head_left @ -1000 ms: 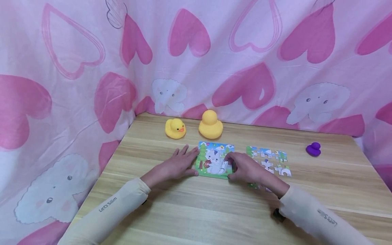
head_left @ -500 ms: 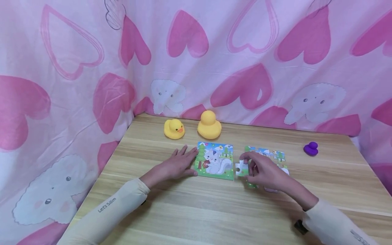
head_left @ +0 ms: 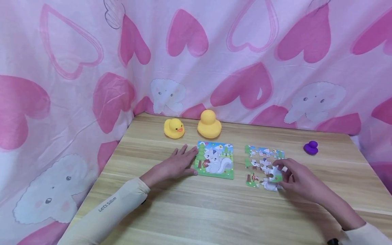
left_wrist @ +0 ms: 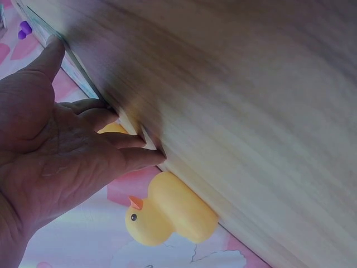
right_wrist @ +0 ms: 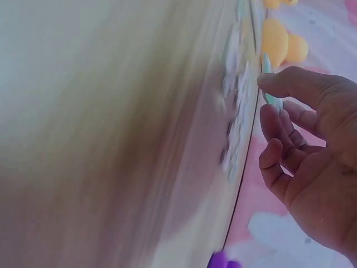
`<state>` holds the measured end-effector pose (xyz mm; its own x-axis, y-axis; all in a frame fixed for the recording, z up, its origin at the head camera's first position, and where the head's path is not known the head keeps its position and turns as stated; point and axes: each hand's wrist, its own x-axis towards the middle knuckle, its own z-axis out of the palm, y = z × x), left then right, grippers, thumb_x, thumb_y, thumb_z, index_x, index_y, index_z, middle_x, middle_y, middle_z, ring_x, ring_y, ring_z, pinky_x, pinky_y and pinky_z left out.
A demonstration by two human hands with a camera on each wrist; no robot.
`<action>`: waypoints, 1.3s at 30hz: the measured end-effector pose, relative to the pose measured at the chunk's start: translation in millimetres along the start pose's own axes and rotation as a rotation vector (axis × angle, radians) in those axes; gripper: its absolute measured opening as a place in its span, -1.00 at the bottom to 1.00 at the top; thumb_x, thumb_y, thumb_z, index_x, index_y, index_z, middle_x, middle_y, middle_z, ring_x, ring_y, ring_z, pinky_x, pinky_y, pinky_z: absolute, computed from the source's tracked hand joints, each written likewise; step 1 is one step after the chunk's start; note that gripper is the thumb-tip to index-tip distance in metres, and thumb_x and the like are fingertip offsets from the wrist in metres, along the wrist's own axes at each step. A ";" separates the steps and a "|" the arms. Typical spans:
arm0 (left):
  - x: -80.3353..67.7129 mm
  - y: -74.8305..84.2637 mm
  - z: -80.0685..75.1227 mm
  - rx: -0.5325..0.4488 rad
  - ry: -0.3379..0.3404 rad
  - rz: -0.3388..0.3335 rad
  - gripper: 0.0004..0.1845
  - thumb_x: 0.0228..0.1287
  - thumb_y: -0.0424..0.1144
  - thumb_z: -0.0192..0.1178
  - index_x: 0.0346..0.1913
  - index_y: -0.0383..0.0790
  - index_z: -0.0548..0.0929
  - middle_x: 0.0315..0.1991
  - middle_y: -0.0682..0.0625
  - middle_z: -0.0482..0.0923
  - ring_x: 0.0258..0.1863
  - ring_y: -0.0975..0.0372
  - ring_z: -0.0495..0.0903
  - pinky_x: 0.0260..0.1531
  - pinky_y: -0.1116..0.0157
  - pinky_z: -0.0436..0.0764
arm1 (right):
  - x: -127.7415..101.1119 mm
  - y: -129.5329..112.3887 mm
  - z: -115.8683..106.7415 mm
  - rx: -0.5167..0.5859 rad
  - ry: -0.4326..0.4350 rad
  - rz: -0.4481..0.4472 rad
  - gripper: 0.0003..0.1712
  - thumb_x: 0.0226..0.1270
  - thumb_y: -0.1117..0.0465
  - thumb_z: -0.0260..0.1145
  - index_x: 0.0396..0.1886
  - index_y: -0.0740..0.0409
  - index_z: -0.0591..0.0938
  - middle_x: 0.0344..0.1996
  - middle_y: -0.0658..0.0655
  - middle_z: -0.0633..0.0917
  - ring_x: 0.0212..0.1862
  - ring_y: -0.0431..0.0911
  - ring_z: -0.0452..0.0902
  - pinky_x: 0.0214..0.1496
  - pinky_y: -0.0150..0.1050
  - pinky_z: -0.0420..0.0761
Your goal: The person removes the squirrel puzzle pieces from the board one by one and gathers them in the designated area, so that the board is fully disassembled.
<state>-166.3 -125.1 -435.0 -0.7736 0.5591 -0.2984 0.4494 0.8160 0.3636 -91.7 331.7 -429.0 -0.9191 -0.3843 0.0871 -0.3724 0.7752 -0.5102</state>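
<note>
A square cat-picture puzzle board [head_left: 215, 160] lies on the wooden table [head_left: 196, 211]. My left hand [head_left: 183, 159] rests flat beside it, straight fingers touching its left edge; the left wrist view shows those fingers [left_wrist: 131, 139] against the board's edge [left_wrist: 75, 70]. To the right lie several loose puzzle pieces [head_left: 260, 163] in rows. My right hand [head_left: 280, 174] pinches one puzzle piece [head_left: 275, 173] at the right lower side of that group. In the right wrist view the piece [right_wrist: 271, 95] sits between thumb and fingers of the right hand [right_wrist: 279, 106], close to the tabletop.
A small yellow duck [head_left: 174, 128] and a larger yellow duck [head_left: 209, 124] stand behind the board, the small one also in the left wrist view [left_wrist: 167, 215]. A purple duck [head_left: 311, 148] sits at the far right. Pink heart-print cloth [head_left: 196, 51] hangs behind and left of the table.
My right hand carried a puzzle piece from the board's right edge to the right, down to the loose pieces. The left hand stayed still.
</note>
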 end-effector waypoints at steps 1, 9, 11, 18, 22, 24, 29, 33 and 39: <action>-0.2 0.0 0.0 0.003 0.000 -0.001 -0.03 0.52 0.26 0.14 0.75 -0.05 -0.06 0.78 0.02 -0.19 0.76 -0.13 -0.29 0.68 -0.30 -0.19 | -3.1 3.3 -1.4 -0.010 -0.005 0.018 -0.25 0.05 0.37 0.66 0.28 0.15 0.58 -0.16 -0.01 0.64 -0.32 -0.36 0.50 -0.40 -0.42 0.57; -0.3 0.6 1.1 -0.005 -0.005 0.007 -0.03 0.53 0.25 0.14 0.75 -0.07 -0.05 0.78 0.01 -0.17 0.76 -0.14 -0.28 0.68 -0.31 -0.17 | -25.1 24.0 -9.0 0.005 -0.072 0.089 -0.29 0.08 0.36 0.64 0.26 0.13 0.59 -0.14 0.00 0.63 -0.30 -0.43 0.52 -0.34 -0.41 0.62; 0.0 0.6 1.4 -0.004 -0.007 0.008 -0.03 0.53 0.26 0.14 0.75 -0.07 -0.05 0.78 0.01 -0.17 0.76 -0.14 -0.29 0.68 -0.30 -0.16 | -28.5 28.1 -10.2 0.010 -0.074 0.074 -0.29 0.05 0.38 0.64 0.24 0.14 0.60 -0.14 0.00 0.64 -0.29 -0.44 0.53 -0.34 -0.41 0.63; -1.0 0.9 -0.3 -0.007 -0.001 0.002 -0.04 0.53 0.25 0.14 0.75 -0.05 -0.05 0.78 0.01 -0.17 0.76 -0.14 -0.30 0.68 -0.30 -0.18 | -28.0 34.7 -15.3 0.006 -0.128 0.044 -0.32 0.02 0.37 0.63 0.20 0.14 0.62 -0.14 -0.03 0.65 -0.27 -0.42 0.54 -0.30 -0.39 0.66; -0.2 0.5 -0.7 0.004 0.001 -0.002 -0.02 0.52 0.27 0.14 0.75 -0.03 -0.06 0.78 0.04 -0.18 0.76 -0.12 -0.29 0.68 -0.30 -0.18 | -25.9 35.5 -16.0 -0.002 -0.178 0.043 -0.33 0.02 0.30 0.67 0.18 0.16 0.64 -0.20 -0.04 0.66 -0.26 -0.41 0.53 -0.27 -0.38 0.66; 0.1 0.4 -0.4 0.009 0.002 -0.004 -0.02 0.52 0.28 0.14 0.75 -0.03 -0.06 0.78 0.05 -0.18 0.76 -0.12 -0.29 0.68 -0.30 -0.17 | -25.1 35.5 -16.1 -0.006 -0.197 0.051 -0.33 0.03 0.28 0.67 0.18 0.16 0.64 -0.21 -0.04 0.66 -0.26 -0.40 0.52 -0.26 -0.39 0.66; 0.1 0.4 0.1 0.013 0.003 -0.003 -0.02 0.51 0.28 0.15 0.75 -0.04 -0.05 0.78 0.04 -0.17 0.76 -0.13 -0.27 0.68 -0.31 -0.16 | -23.7 34.2 -16.4 -0.015 -0.231 0.090 -0.33 0.06 0.25 0.66 0.21 0.16 0.64 -0.20 -0.04 0.66 -0.24 -0.39 0.52 -0.24 -0.39 0.67; -0.3 0.4 0.2 0.010 0.003 -0.004 -0.02 0.51 0.28 0.15 0.75 -0.04 -0.04 0.78 0.04 -0.16 0.76 -0.12 -0.28 0.68 -0.31 -0.17 | -23.8 32.2 -15.4 -0.025 -0.239 0.114 -0.31 0.06 0.23 0.67 0.23 0.13 0.64 -0.19 -0.05 0.67 -0.24 -0.38 0.54 -0.23 -0.39 0.67; -1.4 -0.2 0.2 -0.009 0.002 -0.006 -0.02 0.52 0.26 0.16 0.75 -0.05 -0.05 0.78 0.03 -0.16 0.76 -0.13 -0.29 0.68 -0.31 -0.18 | -26.5 27.2 -16.2 -0.024 -0.172 0.100 -0.33 0.11 0.08 0.69 0.22 0.07 0.64 -0.15 -0.03 0.68 -0.27 -0.39 0.56 -0.27 -0.38 0.65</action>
<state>-165.2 -126.0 -434.9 -0.7770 0.5540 -0.2988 0.4408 0.8178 0.3701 -79.5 371.1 -431.3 -0.9169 -0.3834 -0.1114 -0.2856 0.8248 -0.4880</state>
